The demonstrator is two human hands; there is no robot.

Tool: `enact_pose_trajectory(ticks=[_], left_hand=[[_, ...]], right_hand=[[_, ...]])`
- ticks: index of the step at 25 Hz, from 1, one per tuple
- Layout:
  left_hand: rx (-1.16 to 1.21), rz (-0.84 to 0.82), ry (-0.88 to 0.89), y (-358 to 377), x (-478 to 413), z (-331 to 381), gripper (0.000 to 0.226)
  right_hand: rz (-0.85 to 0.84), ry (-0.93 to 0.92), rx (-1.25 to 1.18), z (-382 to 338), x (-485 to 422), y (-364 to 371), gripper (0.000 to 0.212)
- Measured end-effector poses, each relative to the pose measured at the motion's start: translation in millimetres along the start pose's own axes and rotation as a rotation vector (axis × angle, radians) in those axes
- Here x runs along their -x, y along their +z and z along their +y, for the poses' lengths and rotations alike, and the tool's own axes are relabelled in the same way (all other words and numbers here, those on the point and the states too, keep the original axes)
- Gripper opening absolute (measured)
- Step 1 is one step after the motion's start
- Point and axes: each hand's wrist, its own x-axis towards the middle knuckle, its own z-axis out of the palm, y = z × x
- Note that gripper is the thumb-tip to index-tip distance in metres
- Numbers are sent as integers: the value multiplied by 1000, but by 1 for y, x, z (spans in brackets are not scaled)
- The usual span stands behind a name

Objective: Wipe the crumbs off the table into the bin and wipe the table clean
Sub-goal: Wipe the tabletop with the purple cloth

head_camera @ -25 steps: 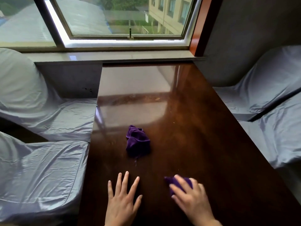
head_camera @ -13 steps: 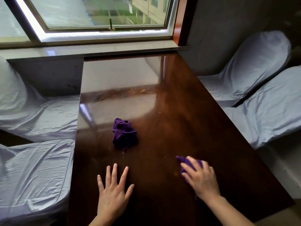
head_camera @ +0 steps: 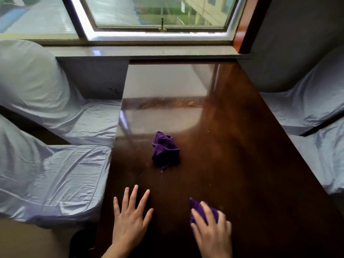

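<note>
A dark glossy wooden table [head_camera: 232, 155] runs from me toward the window. My right hand [head_camera: 211, 231] presses a small purple cloth [head_camera: 200, 207] flat on the near part of the table, and only the cloth's far edge shows past my fingers. My left hand [head_camera: 130, 218] lies flat on the table beside it, fingers spread, holding nothing. A second purple cloth [head_camera: 164, 149] sits crumpled in the middle of the table. A band of brown crumbs [head_camera: 163, 104] lies across the far half. No bin is in view.
Chairs in pale blue-grey covers stand along both sides: two on the left [head_camera: 55, 164] and two on the right [head_camera: 316, 108]. A stone window sill [head_camera: 139, 52] and a window close off the far end. Tan floor [head_camera: 28, 239] shows at the lower left.
My right hand with its cloth slid out to the right, then came back left and nearer to me. The view swung back to the left. My left hand and the crumpled cloth stayed in place.
</note>
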Motion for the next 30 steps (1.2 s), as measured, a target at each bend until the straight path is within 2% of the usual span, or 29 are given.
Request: enact_pose_trajectory(ticks=[3, 7, 9, 12, 13, 16, 18, 22, 24, 27, 30], left_hand=[[20, 26, -56, -3, -2, -21, 66], [40, 66, -117, -7, -14, -35, 62], [43, 79, -131, -7, -20, -38, 63], [40, 86, -117, -3, -22, -42, 63], [41, 88, -108, -2, -22, -43, 63], [69, 114, -90, -1, -20, -44, 62], [121, 155, -84, 0, -22, -45, 58], [195, 312, -39, 4, -26, -48, 52], [205, 369, -18, 6, -28, -51, 51], [201, 397, -3, 8, -32, -54, 51], [174, 400, -11, 9, -32, -53, 51]], right_hand=[[-18, -160, -40, -48, -13, 16, 43], [-48, -414, -6, -78, -63, 23, 37], [-62, -359, 51, -76, -97, 17, 36], [-119, -111, 64, -76, -118, 11, 40], [-110, -120, 50, -79, -111, 15, 41], [-134, -420, -3, -101, -79, 27, 37], [-190, -499, -31, -114, -93, 26, 33], [-198, -336, -23, -155, -167, 27, 36], [-201, -357, -3, -178, -195, 33, 35], [-190, -374, 31, -192, -233, 45, 37], [-213, -284, 48, -191, -266, 50, 38]])
